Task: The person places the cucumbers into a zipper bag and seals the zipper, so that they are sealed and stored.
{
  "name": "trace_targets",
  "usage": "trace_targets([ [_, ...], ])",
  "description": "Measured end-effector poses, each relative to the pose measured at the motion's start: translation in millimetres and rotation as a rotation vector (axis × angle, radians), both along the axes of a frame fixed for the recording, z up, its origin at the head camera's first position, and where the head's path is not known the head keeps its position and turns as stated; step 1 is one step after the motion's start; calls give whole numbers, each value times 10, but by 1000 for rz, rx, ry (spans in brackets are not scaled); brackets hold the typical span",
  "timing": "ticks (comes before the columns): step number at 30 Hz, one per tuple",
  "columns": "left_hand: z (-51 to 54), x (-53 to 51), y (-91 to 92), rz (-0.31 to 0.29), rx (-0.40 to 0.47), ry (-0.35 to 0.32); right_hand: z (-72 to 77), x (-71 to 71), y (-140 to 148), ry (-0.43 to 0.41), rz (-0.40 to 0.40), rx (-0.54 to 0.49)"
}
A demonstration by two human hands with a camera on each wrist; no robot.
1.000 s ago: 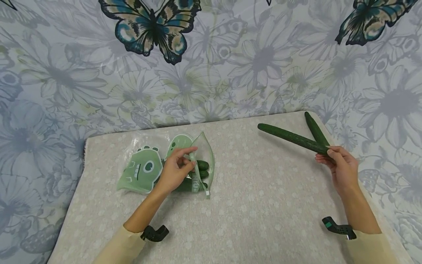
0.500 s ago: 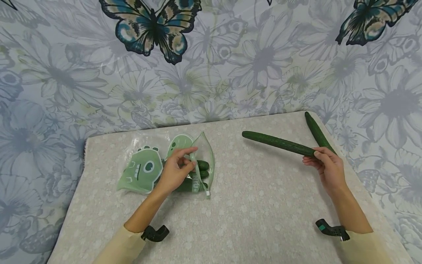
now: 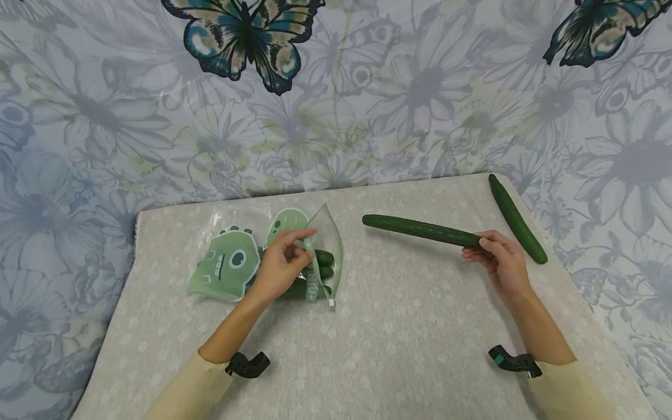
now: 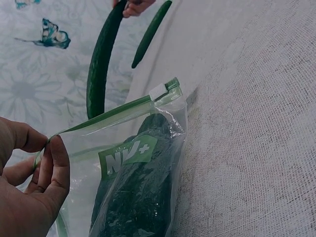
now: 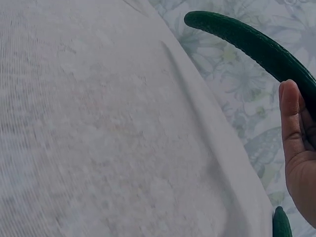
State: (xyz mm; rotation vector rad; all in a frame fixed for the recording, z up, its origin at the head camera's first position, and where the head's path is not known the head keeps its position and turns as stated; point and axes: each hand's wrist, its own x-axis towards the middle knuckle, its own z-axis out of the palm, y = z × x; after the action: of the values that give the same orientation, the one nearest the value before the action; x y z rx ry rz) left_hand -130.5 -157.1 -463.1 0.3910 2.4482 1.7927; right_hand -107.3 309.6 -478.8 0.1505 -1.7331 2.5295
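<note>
My left hand (image 3: 283, 262) pinches the upper edge of a clear zip bag (image 4: 118, 111) with green cartoon prints, holding its mouth apart. Several cucumbers (image 3: 324, 257) lie inside the bag, their ends showing near the opening. At the right, my right hand (image 3: 501, 262) grips one end of a long cucumber (image 3: 420, 227) between thumb and fingers. That cucumber is held above the table, its free end pointing left toward the bag mouth, still apart from it. A white slider (image 4: 158, 92) sits at one end of the bag's zip.
Another cucumber (image 3: 517, 219) lies along the table's right edge, beyond my right hand. The table (image 3: 399, 332) wears a pale patterned cloth. Behind it rises a floral backdrop (image 3: 420, 105) with butterfly prints.
My right hand has carried the cucumber leftward, toward the bag, away from the one lying at the right edge. The left hand keeps its pinch on the bag.
</note>
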Motion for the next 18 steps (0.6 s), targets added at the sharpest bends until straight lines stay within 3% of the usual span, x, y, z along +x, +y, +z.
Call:
trace_targets([
  [18, 11, -18, 21, -8, 3, -3, 50, -143, -309, -1, 106, 53],
])
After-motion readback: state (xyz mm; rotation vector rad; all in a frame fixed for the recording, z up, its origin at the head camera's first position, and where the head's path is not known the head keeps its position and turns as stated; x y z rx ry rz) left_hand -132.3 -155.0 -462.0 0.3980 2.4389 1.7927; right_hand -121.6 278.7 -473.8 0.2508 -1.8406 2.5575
